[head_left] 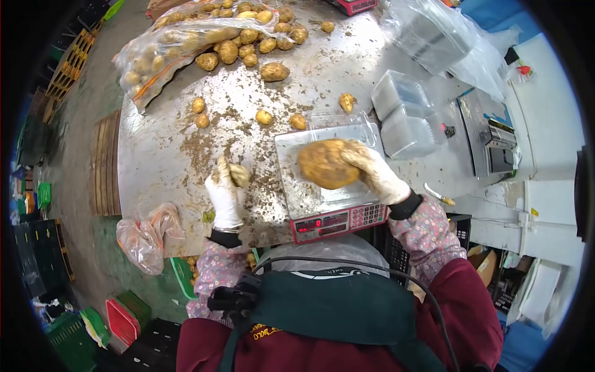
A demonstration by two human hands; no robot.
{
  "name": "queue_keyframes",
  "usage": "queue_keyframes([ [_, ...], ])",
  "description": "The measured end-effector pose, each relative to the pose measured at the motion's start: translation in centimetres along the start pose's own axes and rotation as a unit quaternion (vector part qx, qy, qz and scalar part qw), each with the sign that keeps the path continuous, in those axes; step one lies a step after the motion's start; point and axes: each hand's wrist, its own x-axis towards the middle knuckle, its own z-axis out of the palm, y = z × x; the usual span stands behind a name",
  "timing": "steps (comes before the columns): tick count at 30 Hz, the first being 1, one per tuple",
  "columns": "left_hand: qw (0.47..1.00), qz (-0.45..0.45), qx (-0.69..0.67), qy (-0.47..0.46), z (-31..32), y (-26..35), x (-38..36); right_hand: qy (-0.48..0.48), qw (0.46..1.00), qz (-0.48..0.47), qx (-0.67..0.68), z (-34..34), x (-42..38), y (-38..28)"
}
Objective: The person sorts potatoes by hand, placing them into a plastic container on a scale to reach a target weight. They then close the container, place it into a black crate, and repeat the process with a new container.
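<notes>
My right hand [372, 172], in a soiled white glove, grips a large brown potato [325, 164] from its right side. The potato is over a clear plastic tray [347, 197] on the scale's metal plate [291, 155]. Along the near side of the red scale [322, 225] are a lit display and keys. My left hand [227, 191], gloved too, is over the soil-strewn table left of the scale. Its dirty fingers are curled, and I cannot make out whether something small is in them. Small potatoes [264, 117] lie beyond the scale.
A torn plastic bag [180, 46] of potatoes lies at the far left of the metal table [145, 161]. Stacked clear trays [406, 127] stand right of the scale. A knife [439, 194] lies near the right edge. A crumpled bag [149, 239] hangs at the left front corner.
</notes>
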Motion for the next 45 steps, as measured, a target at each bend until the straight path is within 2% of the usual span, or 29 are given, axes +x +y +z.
queue_keyframes([
  [1, 0.999, -0.017, 0.047, -0.019, -1.8, -1.0, 0.3, 0.03, 0.999, -0.001, -0.046, -1.7, -0.8, 1.1],
  [3, 0.998, 0.043, 0.05, -0.016, -3.3, -2.7, 0.1, 0.072, 0.996, -0.011, -0.054, -3.3, -2.3, 3.2],
  [5, 0.996, 0.032, 0.083, -0.009, -4.5, -4.0, -0.2, 0.123, 0.986, 0.005, -0.11, -4.3, -3.1, 5.6],
  [7, 0.993, 0.025, 0.117, 0.002, -4.8, -4.7, -0.5, 0.133, 0.984, 0.005, -0.119, -4.4, -3.2, 7.5],
  [9, 0.992, 0.006, 0.125, 0.002, -4.8, -5.4, -0.6, 0.149, 0.968, -0.053, -0.198, -3.1, -2.9, 7.3],
  [10, 0.986, 0.059, 0.153, -0.004, -5.0, -6.1, -0.5, 0.176, 0.902, -0.051, -0.391, -3.1, -3.6, 6.6],
  [11, 0.986, 0.06, 0.157, -0.004, -4.4, -4.7, -0.8, 0.176, 0.904, -0.051, -0.387, -2.8, -3.9, 5.7],
  [13, 0.982, -0.057, 0.167, 0.06, -2.3, -0.8, -1.9, 0.187, 0.759, -0.164, -0.602, -2.7, -4.0, 4.7],
  [14, 0.962, -0.045, 0.269, 0.031, -5.5, -2.4, -0.5, 0.195, 0.781, -0.12, -0.581, -2.4, -4.2, 4.1],
  [15, 0.964, 0.02, 0.263, 0.014, -7.1, -3.3, 0.3, 0.194, 0.782, -0.116, -0.58, -2.4, -4.3, 3.5],
  [17, 0.973, 0.0, 0.228, 0.027, -8.2, -2.4, 1.1, 0.226, 0.743, -0.232, -0.585, -2.7, -4.2, 2.2],
  [18, 0.968, 0.07, 0.238, 0.05, -9.7, -3.6, 2.1, 0.228, 0.736, -0.244, -0.589, -2.6, -4.2, 1.0],
  [19, 0.957, 0.137, 0.246, 0.069, -11.0, -5.0, 3.0, 0.226, 0.777, -0.23, -0.541, -3.4, -3.8, 0.8],
  [20, 0.939, 0.153, 0.299, 0.076, -11.3, -4.4, 3.4, 0.225, 0.787, -0.24, -0.522, -3.7, -3.4, 0.4],
  [22, 0.934, 0.078, 0.349, 0.028, -12.1, -2.4, 3.9, 0.225, 0.799, -0.24, -0.503, -3.2, -2.4, -0.5],
  [24, 0.929, 0.031, 0.369, -0.005, -12.3, -2.1, 4.3, 0.215, 0.794, -0.308, -0.479, -2.7, -0.9, -1.6],
  [27, 0.942, 0.07, 0.328, 0.025, -11.5, -2.9, 5.1, 0.154, 0.812, -0.261, -0.499, -3.3, 0.9, -2.7],
  [29, 0.928, 0.124, 0.35, 0.039, -10.8, -3.4, 5.7, 0.126, 0.809, -0.24, -0.521, -2.8, 1.7, -4.0],
  [31, 0.919, 0.136, 0.369, 0.037, -11.0, -3.8, 6.7, 0.088, 0.828, -0.204, -0.516, -1.2, 2.9, -5.2],
  [32, 0.914, 0.135, 0.381, 0.043, -10.7, -3.4, 7.0, 0.127, 0.799, -0.202, -0.552, -1.0, 3.4, -4.5],
  [33, 0.908, 0.133, 0.393, 0.049, -10.6, -3.3, 7.4, 0.125, 0.8, -0.2, -0.551, -1.3, 3.9, -4.0],
  [35, 0.899, 0.141, 0.412, 0.053, -11.5, -3.8, 9.0, 0.093, 0.742, -0.265, -0.609, -2.6, 5.1, -3.5],
  [36, 0.889, 0.15, 0.429, 0.056, -11.9, -4.2, 9.7, 0.089, 0.743, -0.263, -0.609, -3.0, 5.4, -3.3],
  [37, 0.889, 0.148, 0.43, 0.057, -12.2, -4.8, 10.3, 0.087, 0.727, -0.306, -0.609, -3.3, 5.7, -3.0],
  [39, 0.909, 0.156, 0.382, 0.049, -12.0, -4.7, 11.7, 0.084, 0.706, -0.359, -0.605, -4.2, 6.4, -2.8],
  [41, 0.894, 0.177, 0.408, 0.058, -11.3, -4.4, 12.4, 0.083, 0.776, -0.32, -0.538, -4.8, 6.6, -2.6],
  [43, 0.914, 0.094, 0.392, 0.04, -13.2, -5.9, 14.4, 0.098, 0.861, -0.199, -0.458, -3.6, 5.8, -4.4],
  [45, 0.964, 0.018, 0.258, 0.059, -11.5, -5.7, 15.1, 0.141, 0.866, -0.126, -0.463, -3.4, 5.7, -5.0],
])
